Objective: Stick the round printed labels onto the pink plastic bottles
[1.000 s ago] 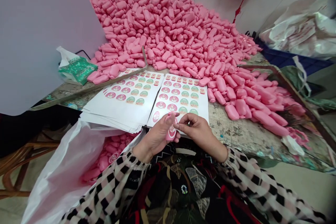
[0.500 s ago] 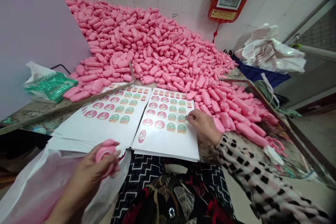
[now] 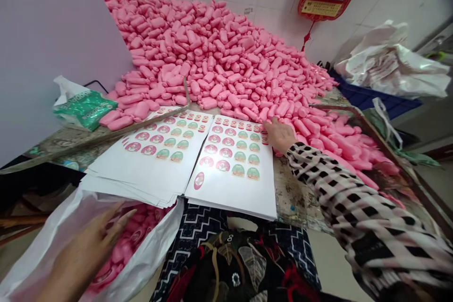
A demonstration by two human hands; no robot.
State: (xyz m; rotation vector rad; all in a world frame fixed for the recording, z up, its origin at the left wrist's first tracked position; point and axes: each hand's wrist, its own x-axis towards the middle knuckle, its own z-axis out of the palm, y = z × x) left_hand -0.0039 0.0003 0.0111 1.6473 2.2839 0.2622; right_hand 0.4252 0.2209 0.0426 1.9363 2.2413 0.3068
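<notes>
My left hand (image 3: 97, 240) is over the mouth of a white plastic bag (image 3: 49, 238), fingers stretched and apart, with nothing in them. Inside the bag lie several pink bottles (image 3: 122, 250), some with a round label. At the right sheet's upper right corner, my right hand (image 3: 281, 134) curls its fingers on a small pink bottle at the pile's edge; the hand mostly hides it. Two stacks of sticker sheets lie side by side: the left stack (image 3: 123, 174) and the right stack (image 3: 233, 193), printed with pink, green and red labels.
A large heap of pink bottles (image 3: 212, 52) rises against the tiled wall. A thin wooden strip (image 3: 138, 127) crosses the left sheets. A green and white packet (image 3: 83, 108) lies at left. At right are a wooden frame edge (image 3: 399, 170) and a blue crate (image 3: 382, 96) holding white plastic bags.
My left hand has let go of a pink labelled bottle and opened over the bag. My right hand has moved from the stickers up to the edge of the bottle heap.
</notes>
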